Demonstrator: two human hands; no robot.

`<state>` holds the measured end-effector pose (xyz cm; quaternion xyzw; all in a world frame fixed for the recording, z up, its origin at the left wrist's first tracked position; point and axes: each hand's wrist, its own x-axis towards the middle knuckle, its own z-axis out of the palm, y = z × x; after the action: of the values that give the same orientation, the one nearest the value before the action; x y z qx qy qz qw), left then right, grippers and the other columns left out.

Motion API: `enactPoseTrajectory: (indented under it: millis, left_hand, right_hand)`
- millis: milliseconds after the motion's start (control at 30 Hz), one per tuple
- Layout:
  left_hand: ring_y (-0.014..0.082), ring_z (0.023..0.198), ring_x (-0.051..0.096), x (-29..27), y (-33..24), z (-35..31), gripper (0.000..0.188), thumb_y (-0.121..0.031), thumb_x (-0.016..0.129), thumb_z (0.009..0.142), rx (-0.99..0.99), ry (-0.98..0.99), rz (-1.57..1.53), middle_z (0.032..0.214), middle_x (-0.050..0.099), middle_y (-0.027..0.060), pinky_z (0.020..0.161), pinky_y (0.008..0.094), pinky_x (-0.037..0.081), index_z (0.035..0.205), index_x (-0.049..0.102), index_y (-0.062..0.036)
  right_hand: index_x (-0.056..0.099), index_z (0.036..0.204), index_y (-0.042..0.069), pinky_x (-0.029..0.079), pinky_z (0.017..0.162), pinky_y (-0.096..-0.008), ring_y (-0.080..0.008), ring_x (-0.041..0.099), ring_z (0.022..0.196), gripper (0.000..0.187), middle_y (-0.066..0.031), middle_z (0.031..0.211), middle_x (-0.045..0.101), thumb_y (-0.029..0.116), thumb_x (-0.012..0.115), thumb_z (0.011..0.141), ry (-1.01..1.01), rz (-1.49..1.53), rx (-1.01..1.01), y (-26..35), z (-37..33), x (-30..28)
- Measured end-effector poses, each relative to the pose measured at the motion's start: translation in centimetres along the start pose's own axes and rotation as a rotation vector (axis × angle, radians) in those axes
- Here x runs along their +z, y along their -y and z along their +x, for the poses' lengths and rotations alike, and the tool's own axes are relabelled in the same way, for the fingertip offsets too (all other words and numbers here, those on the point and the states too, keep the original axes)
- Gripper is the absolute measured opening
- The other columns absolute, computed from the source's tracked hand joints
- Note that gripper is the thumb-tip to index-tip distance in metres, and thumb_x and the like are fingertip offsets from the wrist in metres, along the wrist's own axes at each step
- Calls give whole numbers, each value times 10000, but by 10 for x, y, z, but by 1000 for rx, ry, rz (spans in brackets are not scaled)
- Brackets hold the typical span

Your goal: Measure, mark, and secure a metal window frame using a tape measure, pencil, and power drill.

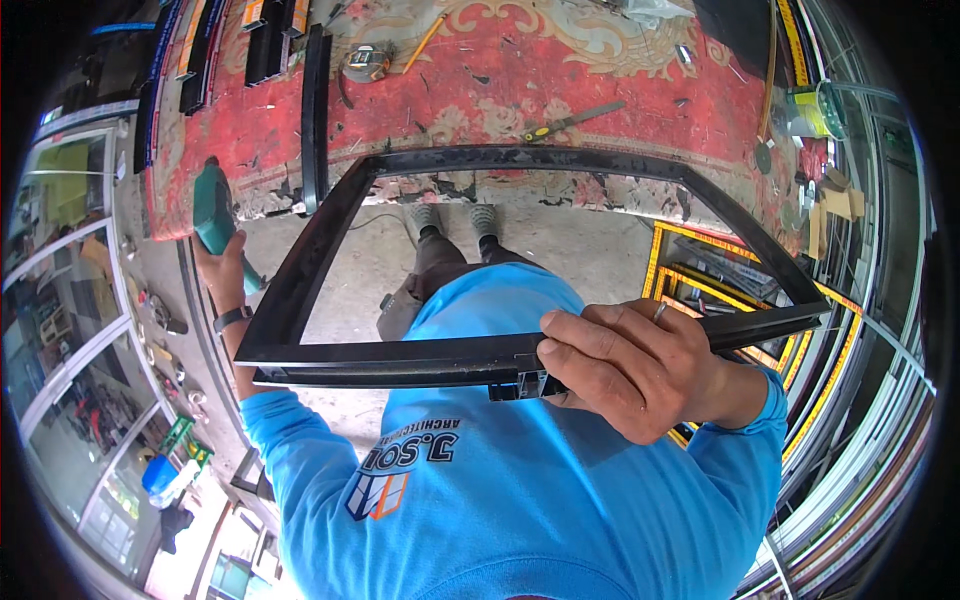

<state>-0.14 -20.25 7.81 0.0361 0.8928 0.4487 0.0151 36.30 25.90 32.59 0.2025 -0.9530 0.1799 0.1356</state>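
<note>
A black rectangular window frame (410,352) spans the space in front of my body, its far bar over the table's front edge. My right hand (640,370) is closed around the near bar, right of its middle. By those fingertips, a small black fitting (522,386) with a metallic part sits against the near bar; its exact kind is unclear. Beyond the frame's left side, my left hand (222,272) grips a green power drill (212,205), apart from the frame. The drill's tip and part of its grip are hard to make out.
The worktable has a worn red patterned cover (430,110). On it lie a tape measure (368,62), a yellow pencil (425,43), a yellow-handled file (572,120) and black metal profiles (316,120). A yellow-edged rack (715,250) stands right; glazed panels (70,260) line the left.
</note>
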Motion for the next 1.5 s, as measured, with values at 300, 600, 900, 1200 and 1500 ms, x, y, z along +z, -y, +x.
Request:
enactPoseTrajectory:
  millis: [300, 600, 900, 1200, 1500]
  left_hand:
    - [162, 869, 672, 4, -6, -5, 676, -141, 871, 835, 29, -6, -7, 1067, 725, 69, 781, 346, 559, 1450, 632, 6]
    - [222, 999, 712, -4, -1, -6, 723, -149, 883, 818, -42, -31, 29, 1138, 754, 107, 919, 383, 573, 1474, 622, 11]
    - [216, 1001, 710, -10, -4, -5, 691, -132, 880, 822, -16, 5, 33, 1142, 750, 100, 914, 378, 573, 1453, 631, -3]
    - [196, 979, 717, -22, -35, -7, 619, -85, 863, 865, -29, -25, -40, 1165, 756, 89, 908, 350, 574, 1434, 635, -2]
    - [194, 946, 704, -25, -48, -7, 568, -110, 850, 867, 15, -5, 6, 1099, 747, 84, 877, 353, 566, 1390, 648, -19]
  right_hand:
    - [728, 1240, 38, 490, 600, -278, -206, 780, 786, 423, -149, 1147, 834, 349, 843, 978, -9, -10, -14, 4, -2, 2]
    - [738, 1184, 25, 533, 584, -275, -217, 781, 795, 319, -176, 1123, 828, 297, 790, 1027, -33, 2, -34, 4, -3, 5]
    - [735, 1175, 10, 552, 588, -283, -224, 775, 783, 312, -188, 1117, 822, 280, 786, 1028, -46, 27, -37, 1, -1, 5]
    - [716, 1216, -1, 571, 624, -302, -239, 774, 810, 417, -185, 1141, 812, 297, 847, 955, -47, 54, -21, -4, 3, 2]
    - [724, 1147, 36, 578, 614, -324, -220, 770, 831, 404, -117, 1078, 789, 274, 867, 855, -74, 56, 39, -14, 13, 0]
